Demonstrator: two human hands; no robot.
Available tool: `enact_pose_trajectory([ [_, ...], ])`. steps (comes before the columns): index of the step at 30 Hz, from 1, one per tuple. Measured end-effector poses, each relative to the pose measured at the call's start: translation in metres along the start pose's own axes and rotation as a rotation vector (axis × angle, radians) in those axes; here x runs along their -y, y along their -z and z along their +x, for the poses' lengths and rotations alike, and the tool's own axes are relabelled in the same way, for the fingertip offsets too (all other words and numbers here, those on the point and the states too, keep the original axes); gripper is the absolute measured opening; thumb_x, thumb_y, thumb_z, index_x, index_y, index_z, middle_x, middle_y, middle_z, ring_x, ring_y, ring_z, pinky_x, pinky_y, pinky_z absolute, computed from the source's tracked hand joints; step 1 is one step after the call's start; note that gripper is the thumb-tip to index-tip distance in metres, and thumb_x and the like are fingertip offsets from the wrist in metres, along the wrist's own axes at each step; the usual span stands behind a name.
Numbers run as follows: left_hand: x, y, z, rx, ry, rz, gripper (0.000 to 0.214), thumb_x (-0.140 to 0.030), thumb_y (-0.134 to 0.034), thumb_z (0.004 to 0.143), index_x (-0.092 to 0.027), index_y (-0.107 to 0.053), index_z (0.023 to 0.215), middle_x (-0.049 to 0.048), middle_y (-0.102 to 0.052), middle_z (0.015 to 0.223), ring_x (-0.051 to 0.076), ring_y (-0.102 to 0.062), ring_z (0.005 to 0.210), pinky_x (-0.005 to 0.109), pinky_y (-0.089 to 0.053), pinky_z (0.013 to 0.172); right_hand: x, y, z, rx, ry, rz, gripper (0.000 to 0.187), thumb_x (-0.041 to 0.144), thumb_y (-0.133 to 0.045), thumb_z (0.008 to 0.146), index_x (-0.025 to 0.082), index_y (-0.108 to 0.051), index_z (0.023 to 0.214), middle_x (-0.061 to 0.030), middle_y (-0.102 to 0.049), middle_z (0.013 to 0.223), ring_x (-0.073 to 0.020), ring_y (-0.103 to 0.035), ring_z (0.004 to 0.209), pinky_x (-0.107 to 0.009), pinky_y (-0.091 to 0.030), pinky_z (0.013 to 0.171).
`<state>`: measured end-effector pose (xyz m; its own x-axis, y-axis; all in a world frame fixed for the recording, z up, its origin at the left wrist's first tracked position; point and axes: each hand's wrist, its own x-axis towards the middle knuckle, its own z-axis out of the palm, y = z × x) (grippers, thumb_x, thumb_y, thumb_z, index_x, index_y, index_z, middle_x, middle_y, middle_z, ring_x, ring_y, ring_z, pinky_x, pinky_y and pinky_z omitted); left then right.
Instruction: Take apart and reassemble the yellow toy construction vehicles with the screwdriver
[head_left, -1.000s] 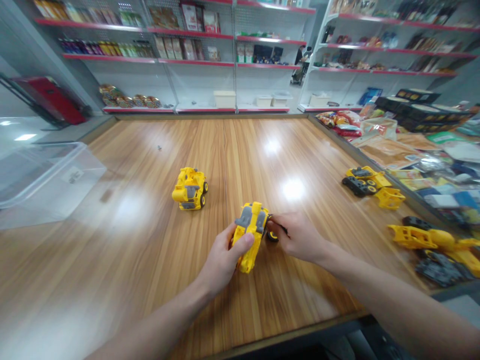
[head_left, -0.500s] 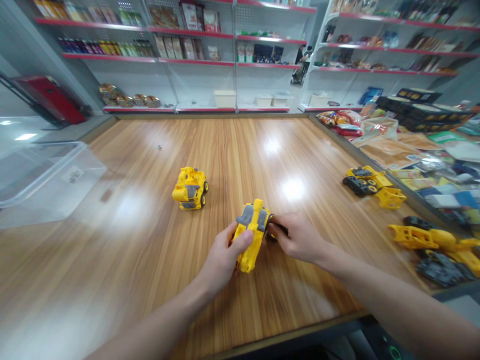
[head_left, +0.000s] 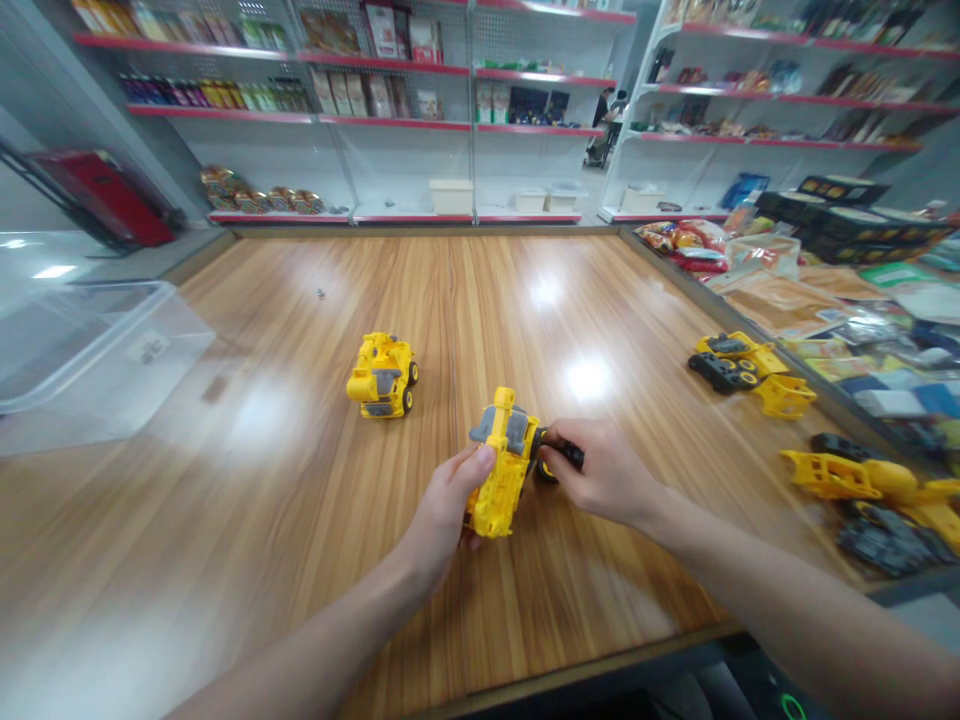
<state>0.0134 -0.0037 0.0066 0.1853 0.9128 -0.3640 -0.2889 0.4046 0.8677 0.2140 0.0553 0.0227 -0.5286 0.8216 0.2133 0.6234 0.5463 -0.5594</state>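
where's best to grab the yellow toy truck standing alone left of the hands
Probably by the upper body, from above, pinching across both sides: the toy truck appears upright on its wheels, with nothing on top or pressed against it.

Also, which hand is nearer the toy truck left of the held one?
Left. The left hand is nearer the camera than the standing truck, slightly right; the right hand is farther right, past the held truck.
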Motion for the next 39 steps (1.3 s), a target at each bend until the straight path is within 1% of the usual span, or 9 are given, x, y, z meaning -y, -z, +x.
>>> enact_pose_trajectory([
  [3,0.000,-0.001,0.001,-0.001,0.009,-0.023,0.048,-0.063,-0.050,0.085,-0.016,-0.061,0.087,0.0009,-0.054,0.068,0.009,-0.046,0.051,0.018,-0.030,0.037,0.001,0.000,0.000,0.000,0.004,-0.001,0.013,0.019,-0.052,0.088,0.017,-0.055,0.076,-0.0017,-0.059,0.070,-0.0125,-0.052,0.063,-0.025,-0.033,0.057],
  [8,-0.003,-0.004,0.000,-0.009,0.024,-0.049,0.045,-0.061,-0.053,0.084,-0.016,-0.062,0.088,0.0000,-0.055,0.067,0.009,-0.046,0.051,0.017,-0.029,0.037,-0.001,-0.001,0.000,0.035,-0.004,-0.015,0.028,0.019,-0.047,0.091,0.017,-0.051,0.063,0.0009,-0.051,0.056,-0.0103,-0.045,0.051,-0.026,-0.028,0.051],
  [14,-0.011,-0.007,-0.001,-0.045,0.125,-0.181,0.050,-0.066,-0.050,0.083,-0.018,-0.063,0.090,-0.0005,-0.059,0.068,0.008,-0.047,0.049,0.016,-0.026,0.036,-0.002,-0.001,-0.001,-0.016,-0.015,-0.025,0.013,0.020,-0.053,0.087,0.016,-0.056,0.075,-0.0018,-0.058,0.069,-0.0127,-0.051,0.062,-0.026,-0.032,0.057],
  [20,-0.011,-0.009,-0.003,-0.056,0.118,-0.164,0.048,-0.064,-0.052,0.083,-0.018,-0.064,0.090,-0.0012,-0.059,0.066,0.008,-0.046,0.048,0.016,-0.027,0.036,-0.003,-0.001,0.000,0.012,-0.017,-0.025,0.031,0.022,-0.046,0.092,0.017,-0.051,0.062,0.0009,-0.050,0.055,-0.0103,-0.044,0.050,-0.026,-0.026,0.050],
  [25,-0.011,-0.008,-0.003,-0.038,0.110,-0.184,0.049,-0.064,-0.052,0.083,-0.018,-0.064,0.092,-0.0009,-0.059,0.067,0.008,-0.048,0.049,0.016,-0.027,0.035,-0.002,-0.001,0.000,-0.034,-0.016,-0.023,0.012,0.020,-0.054,0.086,0.017,-0.057,0.075,-0.0026,-0.060,0.069,-0.0137,-0.052,0.063,-0.026,-0.033,0.057],
  [27,-0.011,-0.008,-0.003,-0.039,0.106,-0.185,0.049,-0.065,-0.051,0.083,-0.018,-0.064,0.092,-0.0008,-0.060,0.068,0.008,-0.048,0.049,0.016,-0.027,0.036,-0.001,-0.001,0.000,-0.037,-0.014,-0.020,0.009,0.020,-0.054,0.087,0.017,-0.058,0.079,-0.0029,-0.061,0.072,-0.0141,-0.053,0.065,-0.026,-0.034,0.058],
  [33,-0.011,-0.008,-0.002,-0.048,0.098,-0.168,0.047,-0.064,-0.052,0.083,-0.019,-0.063,0.092,-0.0006,-0.061,0.068,0.008,-0.047,0.049,0.016,-0.026,0.036,-0.003,-0.002,0.000,0.000,-0.010,-0.036,0.030,0.023,-0.045,0.093,0.017,-0.052,0.064,-0.0005,-0.054,0.059,-0.0113,-0.046,0.053,-0.027,-0.028,0.052],
  [35,-0.011,-0.008,-0.002,-0.041,0.109,-0.180,0.048,-0.064,-0.052,0.083,-0.019,-0.064,0.092,-0.0008,-0.060,0.068,0.008,-0.047,0.050,0.016,-0.027,0.036,-0.004,-0.001,0.000,-0.012,-0.008,-0.041,0.027,0.022,-0.047,0.092,0.017,-0.052,0.065,-0.0009,-0.055,0.061,-0.0117,-0.047,0.055,-0.027,-0.029,0.053],
  [39,-0.012,-0.007,-0.001,-0.051,0.122,-0.196,0.049,-0.065,-0.052,0.083,-0.018,-0.064,0.092,-0.0002,-0.061,0.070,0.008,-0.047,0.049,0.016,-0.026,0.036,-0.002,0.000,0.000,-0.038,-0.001,-0.039,0.009,0.019,-0.054,0.086,0.018,-0.055,0.078,-0.0024,-0.060,0.072,-0.0136,-0.052,0.064,-0.026,-0.033,0.058],
])
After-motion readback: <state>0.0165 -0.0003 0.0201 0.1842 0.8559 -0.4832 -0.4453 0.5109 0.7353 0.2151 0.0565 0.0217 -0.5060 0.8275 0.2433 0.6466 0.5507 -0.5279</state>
